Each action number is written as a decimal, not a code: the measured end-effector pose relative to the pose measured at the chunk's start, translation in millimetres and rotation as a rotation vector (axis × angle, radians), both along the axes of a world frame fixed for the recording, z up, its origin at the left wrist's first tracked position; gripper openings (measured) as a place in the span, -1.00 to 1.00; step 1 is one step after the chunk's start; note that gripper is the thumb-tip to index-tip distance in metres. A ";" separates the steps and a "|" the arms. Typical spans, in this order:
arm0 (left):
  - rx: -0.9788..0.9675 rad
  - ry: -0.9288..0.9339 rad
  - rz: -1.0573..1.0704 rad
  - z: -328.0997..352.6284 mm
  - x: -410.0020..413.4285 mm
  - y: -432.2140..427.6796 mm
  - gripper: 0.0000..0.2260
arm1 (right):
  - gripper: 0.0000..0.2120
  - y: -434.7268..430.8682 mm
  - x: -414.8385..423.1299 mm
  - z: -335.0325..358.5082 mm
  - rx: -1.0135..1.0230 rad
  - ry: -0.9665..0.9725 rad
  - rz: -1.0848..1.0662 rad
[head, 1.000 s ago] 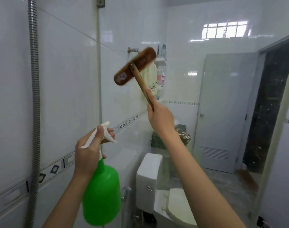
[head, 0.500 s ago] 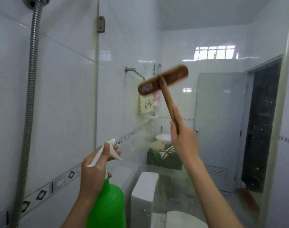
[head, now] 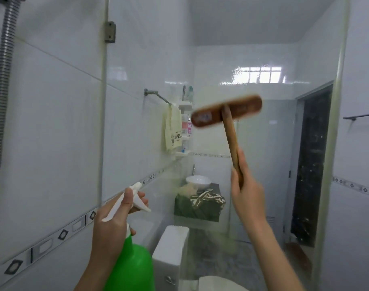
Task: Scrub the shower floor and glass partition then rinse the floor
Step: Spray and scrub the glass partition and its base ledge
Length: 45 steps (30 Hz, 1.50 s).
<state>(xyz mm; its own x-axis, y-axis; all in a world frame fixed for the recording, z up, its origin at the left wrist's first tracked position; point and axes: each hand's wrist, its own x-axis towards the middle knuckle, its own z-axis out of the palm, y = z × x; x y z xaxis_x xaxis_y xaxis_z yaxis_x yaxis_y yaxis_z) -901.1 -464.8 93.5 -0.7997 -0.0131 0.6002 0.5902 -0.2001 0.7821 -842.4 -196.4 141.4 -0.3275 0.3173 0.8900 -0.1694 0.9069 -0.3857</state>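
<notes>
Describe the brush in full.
The brush has a long brown head with rounded ends, wooden by its look, and a pale patch on its left half. A lighter wooden handle joins the head's middle and slants down into the right hand, which grips its lower end. The head is held high before the glass partition, nearly level and blurred. Bristles and contact with the glass cannot be seen.

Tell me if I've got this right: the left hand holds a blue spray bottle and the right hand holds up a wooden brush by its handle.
Not quite. The head view shows the spray bottle in the left hand is green, not blue. The rest stands: the right hand holds up the wooden brush by its handle.
</notes>
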 end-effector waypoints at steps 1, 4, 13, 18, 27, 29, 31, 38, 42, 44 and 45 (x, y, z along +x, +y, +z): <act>-0.001 0.005 -0.001 -0.1 -0.5 1.0 -0.63 | -0.40 -1.9 13.8 -29.4 -0.031 -0.021 0.023; -0.007 0.015 -0.009 1.8 -2.0 4.2 -0.67 | -0.41 9.6 16.9 -16.4 0.006 -0.020 0.020; -0.028 -0.007 -0.036 -15.6 6.4 28.7 -0.63 | -0.44 49.9 13.7 8.1 -0.003 0.034 0.010; -0.066 -0.016 -0.074 -47.4 11.9 39.4 -0.68 | -0.12 22.2 80.0 -217.9 -0.187 -0.308 -0.039; -0.118 -0.041 -0.100 -79.9 25.1 61.5 -0.68 | -0.37 49.5 52.1 -149.7 -0.082 -0.103 -0.110; -0.120 -0.040 -0.104 -85.1 26.5 62.2 -0.69 | -0.40 40.2 77.1 -220.0 -0.117 -0.222 -0.147; -0.103 -0.056 -0.107 -89.5 25.5 59.6 -0.72 | -0.48 19.4 106.1 -276.9 -0.205 -0.341 -0.126; -0.175 -0.100 -0.118 -121.1 28.5 72.2 -0.67 | -0.37 26.1 61.9 -202.2 -0.092 -0.254 -0.126; -0.250 -0.101 -0.102 -139.6 32.6 86.4 -0.47 | -0.44 24.0 53.2 -164.7 -0.172 -0.114 -0.061; -0.250 -0.111 -0.097 -142.8 36.1 90.1 -0.47 | -0.44 20.7 60.0 -172.3 -0.183 -0.104 -0.036; -0.235 -0.107 -0.093 -143.6 37.2 91.7 -0.48 | -0.45 20.6 63.5 -179.2 -0.173 -0.110 -0.027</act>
<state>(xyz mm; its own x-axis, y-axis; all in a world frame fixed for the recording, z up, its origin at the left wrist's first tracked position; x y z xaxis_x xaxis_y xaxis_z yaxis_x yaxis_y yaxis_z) -864.0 -373.1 -50.1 -0.8500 0.1931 0.4901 0.4894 -0.0548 0.8703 -779.0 -175.8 -37.8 -0.4092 0.4721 0.7808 -0.0943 0.8293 -0.5508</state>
